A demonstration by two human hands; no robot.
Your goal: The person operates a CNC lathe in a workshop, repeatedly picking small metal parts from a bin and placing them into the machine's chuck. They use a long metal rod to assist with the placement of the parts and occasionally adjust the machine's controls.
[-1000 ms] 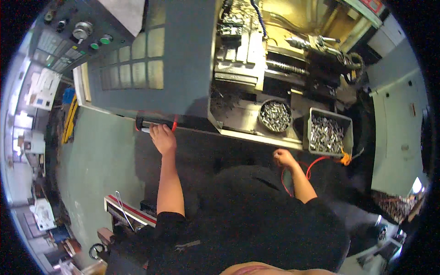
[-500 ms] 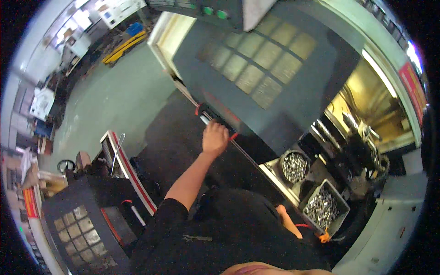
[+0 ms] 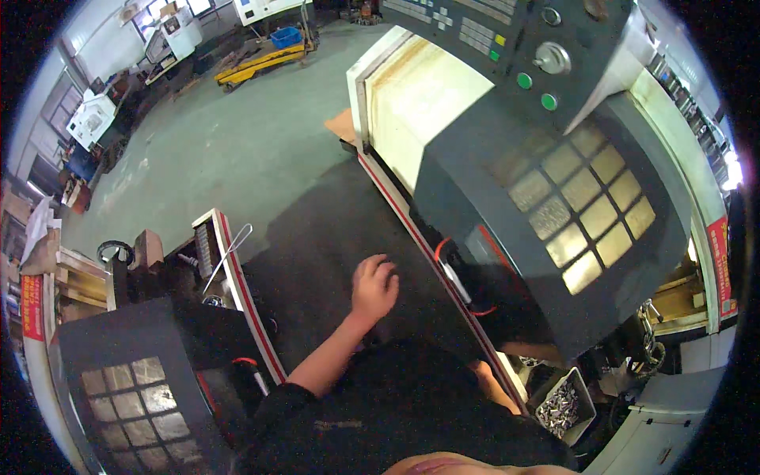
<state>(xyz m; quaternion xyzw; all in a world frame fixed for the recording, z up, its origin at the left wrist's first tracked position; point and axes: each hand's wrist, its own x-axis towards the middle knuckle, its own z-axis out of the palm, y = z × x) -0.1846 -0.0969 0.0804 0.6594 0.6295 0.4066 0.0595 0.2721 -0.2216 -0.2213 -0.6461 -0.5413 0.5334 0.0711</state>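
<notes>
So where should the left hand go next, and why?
Probably a short reach right to the pale handle on the lower edge of the sliding door. The left hand hangs open and empty over the dark mat, apart from the handle, and nothing else lies nearer to it.

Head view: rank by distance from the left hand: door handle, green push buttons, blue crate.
From the left hand:
1. Door handle, on the machine's sliding door, just to the hand's right.
2. Green push buttons, on the control panel, up and right.
3. Blue crate, on the floor at the far top.
</notes>
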